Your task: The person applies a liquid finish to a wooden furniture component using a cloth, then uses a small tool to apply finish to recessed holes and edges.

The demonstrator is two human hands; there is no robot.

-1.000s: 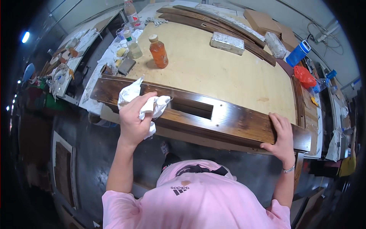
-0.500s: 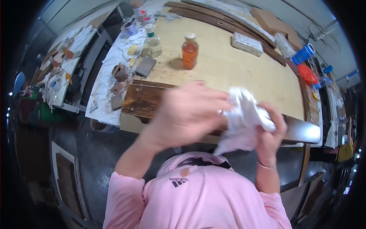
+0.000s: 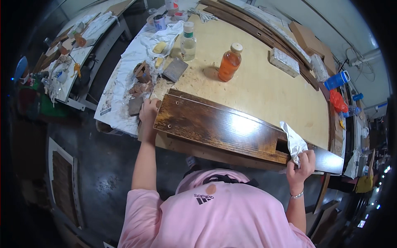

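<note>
A dark brown, glossy wooden board (image 3: 215,124) lies along the table's near edge. It has two small holes at its left end and a rectangular cutout toward the right. At that left end my left hand (image 3: 149,113) grips the board's edge, its fingers partly hidden behind the wood. Beside the cutout my right hand (image 3: 302,165) is closed on a crumpled white cloth (image 3: 294,142), which drapes over the board's near edge. Just left of my left hand lies a grey sanding block (image 3: 135,106).
An orange liquid bottle (image 3: 230,63) and a clear bottle (image 3: 188,43) stand behind the board. A second grey block (image 3: 175,69) lies near them. A wrapped block (image 3: 284,62), dark wooden strips (image 3: 248,25) and a blue bottle (image 3: 337,80) sit toward the far right.
My hands have parted: the left went to the board's left end, while the right kept the cloth and brought it down onto the board. The board's left end now looks raised and shifted.
</note>
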